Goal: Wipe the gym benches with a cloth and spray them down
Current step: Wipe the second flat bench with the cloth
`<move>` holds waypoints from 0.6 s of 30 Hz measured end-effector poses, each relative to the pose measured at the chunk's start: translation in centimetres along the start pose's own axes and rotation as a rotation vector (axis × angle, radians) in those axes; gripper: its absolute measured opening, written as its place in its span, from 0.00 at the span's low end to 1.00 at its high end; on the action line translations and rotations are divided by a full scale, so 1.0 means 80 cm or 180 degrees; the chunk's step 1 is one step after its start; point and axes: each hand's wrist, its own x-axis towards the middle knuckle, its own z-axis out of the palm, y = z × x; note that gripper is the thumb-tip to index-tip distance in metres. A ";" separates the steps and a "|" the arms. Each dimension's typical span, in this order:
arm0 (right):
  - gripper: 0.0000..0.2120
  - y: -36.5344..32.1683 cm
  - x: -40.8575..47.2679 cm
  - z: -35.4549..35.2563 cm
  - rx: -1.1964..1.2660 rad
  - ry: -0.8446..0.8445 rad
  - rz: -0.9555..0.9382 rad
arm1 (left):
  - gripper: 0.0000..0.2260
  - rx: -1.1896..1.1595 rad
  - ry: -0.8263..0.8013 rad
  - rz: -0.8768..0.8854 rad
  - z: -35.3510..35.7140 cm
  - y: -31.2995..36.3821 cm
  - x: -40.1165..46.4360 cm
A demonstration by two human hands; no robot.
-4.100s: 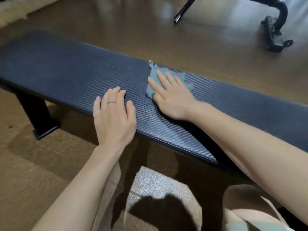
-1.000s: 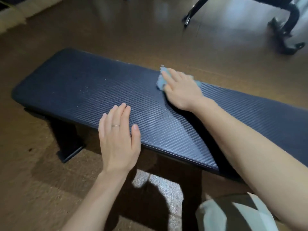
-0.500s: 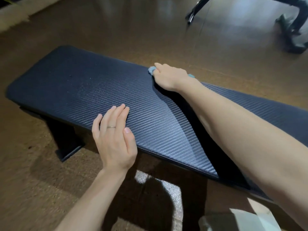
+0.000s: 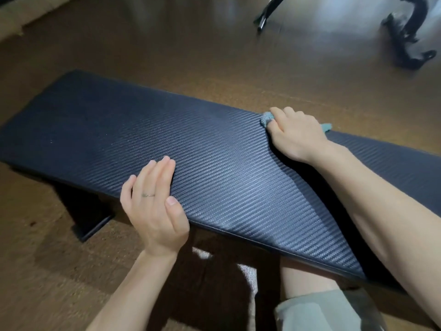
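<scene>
A long black bench (image 4: 214, 154) with a woven carbon-pattern pad runs across the view from left to right. My right hand (image 4: 294, 134) is at the pad's far edge, fingers curled around a bunched blue-green cloth (image 4: 266, 118); another corner of the cloth pokes out behind the wrist. My left hand (image 4: 154, 206) lies flat on the pad's near edge, fingers together, a ring on one finger, holding nothing. No spray bottle is in view.
The bench stands on a brown floor, with its black leg and foot (image 4: 88, 218) below the left part. Black metal equipment legs (image 4: 405, 37) stand at the far right. My knee (image 4: 317, 306) in light shorts is under the bench's near edge.
My right hand has gone from flat on the spread cloth to curled around the bunched cloth at the far edge. My left hand stays resting on the near edge.
</scene>
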 end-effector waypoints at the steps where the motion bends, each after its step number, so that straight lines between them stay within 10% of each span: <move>1: 0.20 -0.026 0.014 0.003 0.0009 -0.0032 -0.0058 | 0.27 0.0010 0.0008 0.0010 0.001 0.000 -0.001; 7: 0.28 -0.157 0.027 0.031 -0.0122 -0.0117 -0.0737 | 0.26 0.0006 -0.0333 0.0088 -0.012 -0.005 0.001; 18: 0.29 -0.063 -0.189 0.017 -0.0126 -0.0342 -0.1617 | 0.24 -0.0006 -0.0507 -0.0021 -0.017 -0.001 0.002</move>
